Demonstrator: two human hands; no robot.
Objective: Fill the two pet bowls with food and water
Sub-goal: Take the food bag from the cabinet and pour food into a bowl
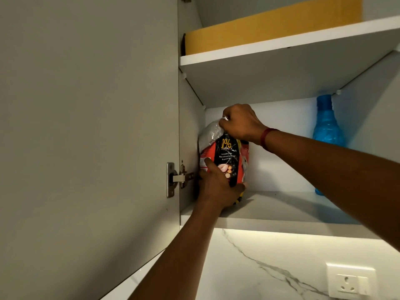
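Head view, looking up into an open wall cupboard. Cupboard door (86,126) swung open on the left, its metal hinge (177,178) showing at the door's inner edge.

Pet food bag (227,156): red and black, printed, with a silvery crumpled top. It stands roughly upright at the left end of the lower shelf (292,215), close against the cupboard's left wall. Its bottom edge is at shelf level; cannot tell whether it rests there or is just off the surface.

Left hand (216,187): reaches up from below, fingers and thumb wrapped round the lower part of the bag, thumb on the printed front. Holding the bag.

Right hand (242,124): comes in from the right, fingers curled tight over the gathered silvery top of the bag. Gripping it from above. Red thread band (267,138) on that wrist.

Blue bottle (328,128): translucent plastic, upright at the back right of the same shelf, well apart from the bag. Its base is partly hidden by the right forearm.

Upper shelf (281,47): a flat yellow-brown box (270,29) lies along it.

Below the cupboard: a lit strip under the shelf, white marble-patterned wall (249,271) with grey veins, and a white wall socket (350,280) at lower right.
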